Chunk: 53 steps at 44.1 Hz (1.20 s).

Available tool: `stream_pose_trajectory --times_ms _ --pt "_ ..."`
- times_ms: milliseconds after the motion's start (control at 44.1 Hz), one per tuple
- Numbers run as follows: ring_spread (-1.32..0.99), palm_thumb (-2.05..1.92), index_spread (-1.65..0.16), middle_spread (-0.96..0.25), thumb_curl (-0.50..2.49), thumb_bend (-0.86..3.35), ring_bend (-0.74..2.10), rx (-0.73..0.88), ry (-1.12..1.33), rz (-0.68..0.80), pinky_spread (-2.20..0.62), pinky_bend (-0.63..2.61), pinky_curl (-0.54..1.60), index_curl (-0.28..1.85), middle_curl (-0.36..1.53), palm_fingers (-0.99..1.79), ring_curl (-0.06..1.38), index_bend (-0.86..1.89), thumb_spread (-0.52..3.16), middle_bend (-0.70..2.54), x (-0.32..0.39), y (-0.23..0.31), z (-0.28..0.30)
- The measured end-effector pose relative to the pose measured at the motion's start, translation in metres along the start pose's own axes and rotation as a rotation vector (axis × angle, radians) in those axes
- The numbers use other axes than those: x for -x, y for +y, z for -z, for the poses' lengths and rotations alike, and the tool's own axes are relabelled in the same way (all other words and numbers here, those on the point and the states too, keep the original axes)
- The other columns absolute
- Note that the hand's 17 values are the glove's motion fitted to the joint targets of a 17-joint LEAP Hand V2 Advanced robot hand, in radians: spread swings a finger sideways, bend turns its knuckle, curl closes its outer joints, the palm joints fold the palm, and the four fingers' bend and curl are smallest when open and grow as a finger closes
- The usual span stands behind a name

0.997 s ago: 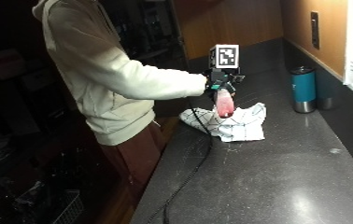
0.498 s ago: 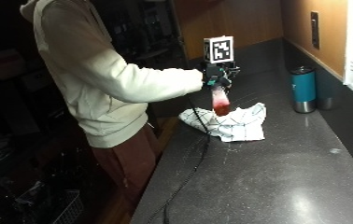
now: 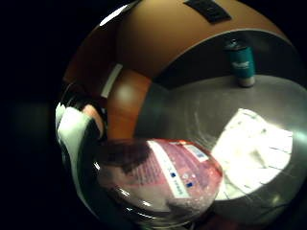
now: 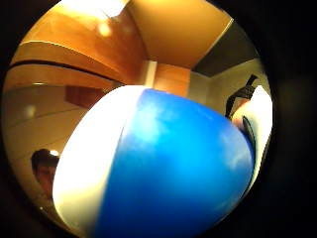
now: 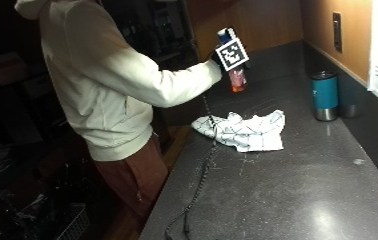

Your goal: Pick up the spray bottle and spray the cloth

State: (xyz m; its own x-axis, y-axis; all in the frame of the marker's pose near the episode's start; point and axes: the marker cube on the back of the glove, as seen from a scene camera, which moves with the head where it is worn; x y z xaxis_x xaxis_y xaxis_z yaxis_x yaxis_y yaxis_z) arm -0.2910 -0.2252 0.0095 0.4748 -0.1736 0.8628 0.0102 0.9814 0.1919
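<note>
Holding the spray bottle [image 5: 237, 80] up top-center, right hand [image 5: 217, 56] wrapped round it; next I aim down at the cloth [image 5: 245, 131] mid-frame

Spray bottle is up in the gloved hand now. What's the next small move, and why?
Probably tilt the spray bottle down so its nozzle faces the cloth, then squeeze. The right hand holds it raised above the counter, beyond the cloth rather than over it, and the cloth lies crumpled and untouched below.
</note>
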Motion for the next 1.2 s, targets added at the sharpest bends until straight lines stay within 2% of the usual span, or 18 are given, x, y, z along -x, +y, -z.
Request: stream_pose_trajectory --times_ms 181,294,385,453,544,612,725,861,997,1110,1133,1178,1201 --pt "-0.19 1.01 -0.15 -0.13 0.75 -0.04 0.58 -0.030 0.064 -0.002 -0.20 0.33 0.37 0.54 0.48 1.35 0.45 0.42 0.05 0.57 -0.054 -0.001 -0.057" --pt "-0.18 1.01 -0.15 -0.13 0.75 -0.04 0.58 0.054 0.113 -0.051 -0.20 0.33 0.37 0.54 0.48 1.35 0.45 0.41 0.06 0.56 -0.092 0.007 -0.082" --pt "-0.18 1.00 -0.15 -0.13 0.75 -0.04 0.57 -0.031 0.140 -0.080 -0.20 0.33 0.37 0.54 0.48 1.35 0.44 0.41 0.08 0.56 -0.119 -0.009 -0.096" --pt "-0.18 1.00 -0.15 -0.13 0.75 -0.04 0.57 -0.111 0.063 -0.099 -0.20 0.33 0.37 0.53 0.47 1.34 0.44 0.39 0.09 0.55 -0.127 -0.023 -0.107" --pt "-0.18 0.99 -0.15 -0.13 0.74 -0.04 0.57 -0.068 0.148 -0.141 -0.20 0.34 0.37 0.53 0.47 1.33 0.44 0.37 0.12 0.52 -0.156 -0.019 -0.120" --pt "-0.17 0.98 -0.15 -0.13 0.74 -0.04 0.56 -0.111 0.117 -0.145 -0.20 0.35 0.37 0.53 0.47 1.32 0.44 0.35 0.14 0.51 -0.161 -0.030 -0.129" --pt "-0.17 0.97 -0.15 -0.13 0.73 -0.05 0.56 0.000 0.133 -0.151 -0.20 0.35 0.37 0.52 0.46 1.32 0.43 0.33 0.17 0.49 -0.172 -0.023 -0.145" --pt "-0.17 0.96 -0.15 -0.12 0.73 -0.04 0.54 -0.131 0.101 -0.128 -0.20 0.36 0.37 0.51 0.46 1.32 0.43 0.31 0.21 0.48 -0.175 -0.048 -0.154" --pt "-0.16 0.96 -0.15 -0.12 0.72 -0.04 0.52 -0.084 0.006 -0.079 -0.19 0.35 0.37 0.51 0.46 1.31 0.42 0.30 0.23 0.47 -0.158 -0.054 -0.166" --pt "-0.16 0.93 -0.21 -0.11 0.70 -0.05 0.47 0.059 0.099 -0.040 -0.16 0.37 0.38 0.47 0.44 1.03 0.40 0.13 0.41 0.40 -0.160 -0.040 -0.169" --pt "-0.17 0.94 -0.20 -0.11 0.70 -0.04 0.48 0.056 0.103 -0.027 -0.16 0.36 0.37 0.47 0.44 1.09 0.41 0.15 0.41 0.40 -0.159 -0.041 -0.169" --pt "-0.15 0.84 -0.23 -0.11 0.66 -0.08 0.42 0.032 0.110 0.003 -0.12 0.38 0.39 0.44 0.42 0.75 0.40 0.06 0.52 0.34 -0.156 -0.045 -0.170" --pt "-0.15 0.81 -0.24 -0.10 0.65 -0.08 0.43 0.040 0.119 0.015 -0.11 0.39 0.41 0.44 0.43 0.70 0.42 0.06 0.56 0.33 -0.154 -0.045 -0.168"
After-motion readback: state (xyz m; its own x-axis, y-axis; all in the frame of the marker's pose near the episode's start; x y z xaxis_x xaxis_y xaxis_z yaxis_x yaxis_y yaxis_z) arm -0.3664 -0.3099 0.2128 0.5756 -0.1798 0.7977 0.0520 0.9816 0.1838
